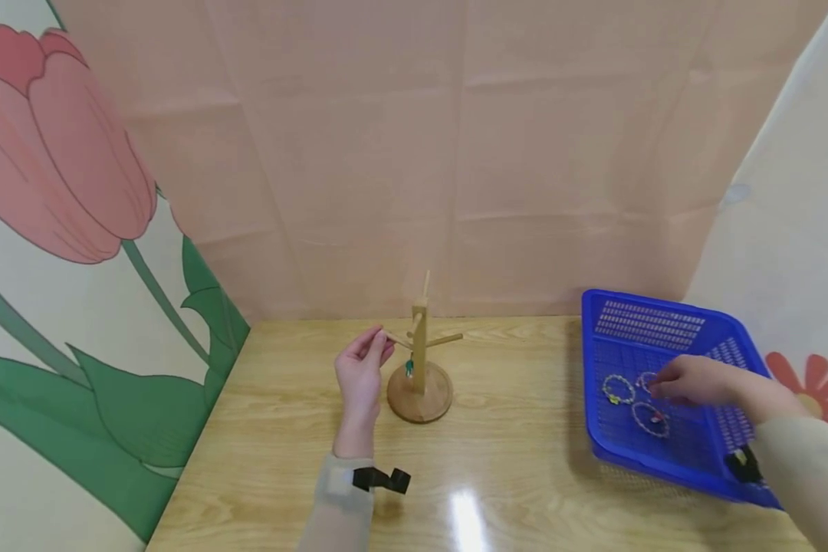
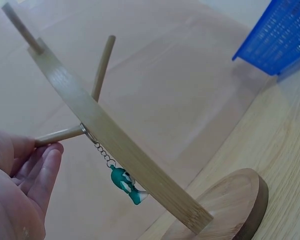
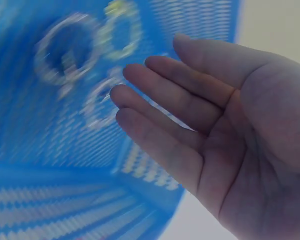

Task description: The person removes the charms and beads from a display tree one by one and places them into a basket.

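A small wooden stand point(image 1: 419, 368) with a round base and several pegs is at the table's middle. A short chain with a green charm point(image 2: 124, 181) hangs from its left peg point(image 2: 60, 135), close to the post. My left hand point(image 1: 378, 337) pinches that peg's outer tip, with thumb and fingers point(image 2: 46, 162) around it. My right hand point(image 1: 655, 383) reaches into the blue basket point(image 1: 652, 303) with straight, relaxed fingers point(image 3: 155, 80) and holds nothing. It hovers over beaded bracelets point(image 1: 618, 389) on the basket floor, which look blurred in the right wrist view.
The wooden table point(image 1: 524, 460) is boxed in by a pink cloth backdrop and a tulip-printed panel on the left. The basket stands at the right edge, and its corner point(image 2: 280, 35) shows beyond the stand. Bare tabletop lies between stand and basket.
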